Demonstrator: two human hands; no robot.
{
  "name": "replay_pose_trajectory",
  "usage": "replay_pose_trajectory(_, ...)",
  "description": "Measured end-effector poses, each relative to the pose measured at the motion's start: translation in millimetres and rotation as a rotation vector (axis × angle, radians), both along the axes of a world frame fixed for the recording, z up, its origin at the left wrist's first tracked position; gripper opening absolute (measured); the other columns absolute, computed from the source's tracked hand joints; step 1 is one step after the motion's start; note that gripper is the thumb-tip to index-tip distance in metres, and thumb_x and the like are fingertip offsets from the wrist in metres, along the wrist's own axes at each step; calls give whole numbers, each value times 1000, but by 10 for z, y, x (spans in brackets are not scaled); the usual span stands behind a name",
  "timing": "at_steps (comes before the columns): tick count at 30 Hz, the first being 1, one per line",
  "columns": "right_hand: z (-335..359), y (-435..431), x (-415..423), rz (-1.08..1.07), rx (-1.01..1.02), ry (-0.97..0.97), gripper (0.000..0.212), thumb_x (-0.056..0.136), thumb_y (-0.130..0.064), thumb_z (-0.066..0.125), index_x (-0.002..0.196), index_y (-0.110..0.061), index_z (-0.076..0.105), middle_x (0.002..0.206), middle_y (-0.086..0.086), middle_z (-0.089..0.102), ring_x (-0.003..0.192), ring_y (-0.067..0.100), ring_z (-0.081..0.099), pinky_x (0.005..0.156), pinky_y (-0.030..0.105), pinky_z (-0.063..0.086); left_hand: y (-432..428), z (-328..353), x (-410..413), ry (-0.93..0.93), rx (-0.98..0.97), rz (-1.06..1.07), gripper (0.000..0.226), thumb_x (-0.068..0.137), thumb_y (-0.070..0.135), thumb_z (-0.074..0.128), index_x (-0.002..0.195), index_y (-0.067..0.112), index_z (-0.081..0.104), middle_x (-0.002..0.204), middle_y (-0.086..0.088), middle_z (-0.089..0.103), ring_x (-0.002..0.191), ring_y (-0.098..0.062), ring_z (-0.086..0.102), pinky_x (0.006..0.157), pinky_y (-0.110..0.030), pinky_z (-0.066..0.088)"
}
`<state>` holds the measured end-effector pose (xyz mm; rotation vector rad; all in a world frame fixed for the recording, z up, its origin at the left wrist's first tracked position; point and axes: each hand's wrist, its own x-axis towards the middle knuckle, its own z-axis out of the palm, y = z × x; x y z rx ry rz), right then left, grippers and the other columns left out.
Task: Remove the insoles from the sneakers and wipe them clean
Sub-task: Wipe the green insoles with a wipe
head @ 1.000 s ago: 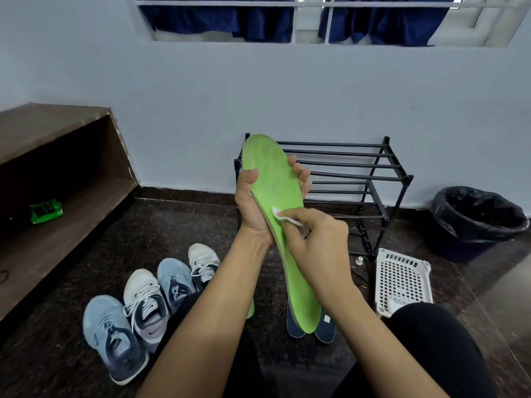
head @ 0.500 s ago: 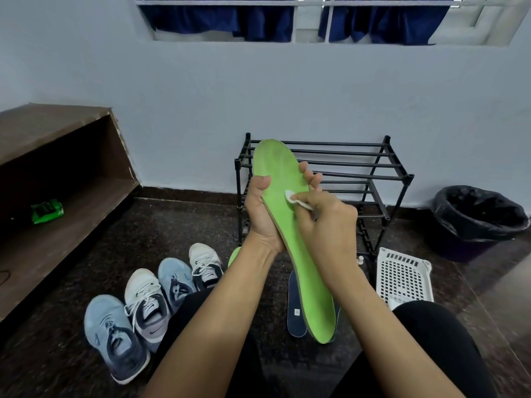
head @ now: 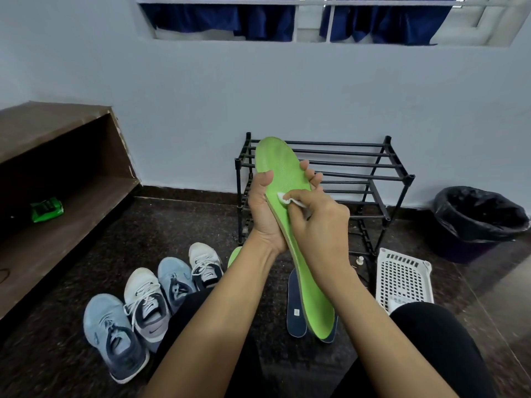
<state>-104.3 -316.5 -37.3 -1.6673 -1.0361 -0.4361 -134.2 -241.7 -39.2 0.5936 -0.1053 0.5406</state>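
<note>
Midair, left (head: pixel 265 214) clasps insole (head: pixel 283 168), right (head: pixel 319 222) pinches likely wipe (head: pixel 286 200)

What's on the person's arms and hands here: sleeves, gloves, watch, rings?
Nothing worn. The left hand and right hand have no gloves, and no rings on the fingers that show. The left forearm and right forearm are uncovered to the frame edge: no sleeve, watch or band in view. The only clothing visible is black trousers on the legs.
</note>
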Motion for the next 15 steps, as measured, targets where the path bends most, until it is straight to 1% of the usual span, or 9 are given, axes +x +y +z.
replay_pose_trajectory(2, -5, -2, -5, 12, -1, -1, 17, 73, 0, 65, 80, -12, 75, 70, 5, 68, 62, 20, 63, 63, 23, 44, 12, 6, -9, 6, 9, -4, 76, 54, 44, 84, 114, 6, 56, 101, -9, 57, 102, -23, 55, 99, -33, 41)
replay_pose_trajectory(4, -1, -30, -5, 50, -8, 40, 17, 75, -1, 69, 81, -14, 76, 67, 2, 68, 56, 9, 58, 59, 13, 41, 38, 14, -25, 11, 13, -8, 79, 52, 46, 87, 113, 6, 57, 100, -9, 59, 98, -22, 56, 96, -33, 43)
replay_pose_trajectory(5, 4, -57, -11, 75, -17, 67, 16, 77, -2, 70, 81, -16, 77, 67, -2, 68, 56, 5, 56, 59, 7, 38, 58, 20, -34, 13, 10, -6, 81, 51, 47, 88, 114, 5, 58, 100, -8, 60, 97, -21, 58, 96, -33, 43)
replay_pose_trajectory(7, 5, -117, -68, 142, -52, 115, 14, 80, -5, 71, 83, -18, 77, 70, -7, 68, 61, -1, 56, 59, 2, 36, 111, 31, -49, 6, 1, 15, 84, 51, 48, 88, 115, 4, 58, 101, -8, 61, 95, -21, 60, 95, -34, 45)
replay_pose_trajectory(9, -6, -173, -146, 178, -75, 125, 13, 81, -8, 72, 84, -19, 77, 72, -5, 70, 71, 3, 59, 60, 1, 36, 159, 37, -50, -15, -12, 32, 86, 52, 49, 88, 117, 3, 57, 102, -9, 61, 95, -22, 60, 94, -35, 44)
replay_pose_trajectory(11, -16, -183, -172, 181, -68, 128, 13, 80, -8, 71, 83, -20, 77, 72, -3, 70, 74, 5, 59, 61, 2, 37, 165, 38, -46, -29, -21, 35, 86, 53, 49, 88, 118, 3, 57, 101, -9, 61, 93, -22, 60, 92, -35, 45)
replay_pose_trajectory(13, -12, -141, -135, 149, -51, 112, 14, 79, -6, 69, 83, -17, 77, 72, 0, 71, 73, 8, 59, 60, 4, 38, 124, 24, -38, -16, -15, 24, 86, 53, 50, 87, 119, 2, 57, 101, -9, 61, 92, -22, 60, 91, -34, 46)
replay_pose_trajectory(15, 1, -77, -65, 94, -27, 73, 15, 76, -4, 67, 82, -14, 77, 73, 3, 72, 65, 11, 61, 61, 12, 41, 66, 1, -25, 13, -5, 11, 84, 54, 50, 85, 118, 3, 58, 101, -9, 61, 93, -21, 59, 92, -33, 45)
